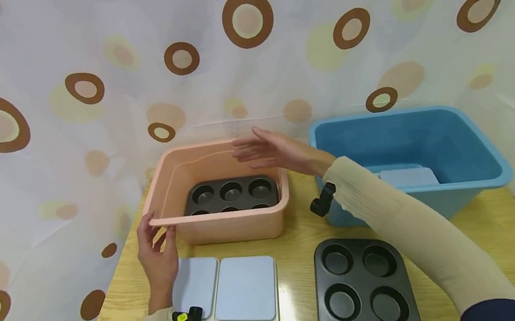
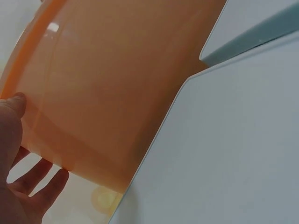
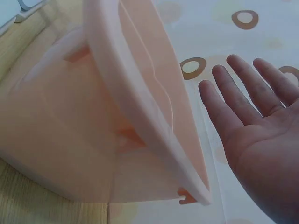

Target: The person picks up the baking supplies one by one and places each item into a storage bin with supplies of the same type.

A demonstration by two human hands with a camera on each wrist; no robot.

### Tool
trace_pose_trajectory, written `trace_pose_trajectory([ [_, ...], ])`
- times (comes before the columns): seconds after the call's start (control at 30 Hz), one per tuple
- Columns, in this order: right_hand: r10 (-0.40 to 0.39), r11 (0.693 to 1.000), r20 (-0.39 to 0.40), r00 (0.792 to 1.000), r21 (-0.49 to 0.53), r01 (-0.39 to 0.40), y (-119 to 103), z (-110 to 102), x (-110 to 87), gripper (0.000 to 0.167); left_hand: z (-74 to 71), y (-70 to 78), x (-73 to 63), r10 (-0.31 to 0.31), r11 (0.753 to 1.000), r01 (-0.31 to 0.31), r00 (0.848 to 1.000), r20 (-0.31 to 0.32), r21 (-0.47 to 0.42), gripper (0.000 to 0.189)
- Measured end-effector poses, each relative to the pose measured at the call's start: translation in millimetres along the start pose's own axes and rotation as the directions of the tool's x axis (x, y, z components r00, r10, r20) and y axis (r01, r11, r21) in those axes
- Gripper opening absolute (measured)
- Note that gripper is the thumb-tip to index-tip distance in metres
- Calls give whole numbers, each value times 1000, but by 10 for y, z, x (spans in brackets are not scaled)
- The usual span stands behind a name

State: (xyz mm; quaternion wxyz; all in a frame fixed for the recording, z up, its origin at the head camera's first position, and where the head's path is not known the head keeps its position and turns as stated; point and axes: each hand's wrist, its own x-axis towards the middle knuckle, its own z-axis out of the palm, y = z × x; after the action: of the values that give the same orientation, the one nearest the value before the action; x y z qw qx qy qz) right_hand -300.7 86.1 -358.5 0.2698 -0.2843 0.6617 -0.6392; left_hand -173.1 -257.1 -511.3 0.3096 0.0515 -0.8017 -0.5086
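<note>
The pink plastic basin (image 1: 227, 230) stands at the back of the table, with a dark muffin tin (image 1: 217, 195) lying inside it. At its front left corner, my left hand (image 1: 158, 266) grips the rim; in the left wrist view the thumb (image 2: 17, 105) lies on the basin's outer wall, with other fingers round the corner. My right hand (image 1: 281, 152) hangs by the basin's right rim, fingers extended. From the right wrist view, the palm and straight fingers (image 3: 240, 98) appear apart from the rim and hold nothing.
A blue basin (image 1: 383, 152) stands to the right, holding a pale flat object (image 1: 408, 177). Two kitchen scales, one on the left (image 1: 194, 282) and one on the right (image 1: 245, 289), lie in front of the pink basin. Another muffin tin (image 1: 360, 277) lies under the right forearm's side.
</note>
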Motion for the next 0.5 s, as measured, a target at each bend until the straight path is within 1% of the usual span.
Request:
trace_pose_trajectory([
  [0.13,-46,999,-14,999,17,46,56,-19,-153,68,-6,-9,-16,2,1000,-2,1000,1,3,58],
  [0.33,-109,993,-21,994,30,110,90,-38,-395,81,-13,28,-7,-6,1000,6,1000,0,6,59],
  [0.5,-150,989,-25,988,8,150,142,-73,-614,76,7,31,-29,-30,999,30,1000,7,12,59],
])
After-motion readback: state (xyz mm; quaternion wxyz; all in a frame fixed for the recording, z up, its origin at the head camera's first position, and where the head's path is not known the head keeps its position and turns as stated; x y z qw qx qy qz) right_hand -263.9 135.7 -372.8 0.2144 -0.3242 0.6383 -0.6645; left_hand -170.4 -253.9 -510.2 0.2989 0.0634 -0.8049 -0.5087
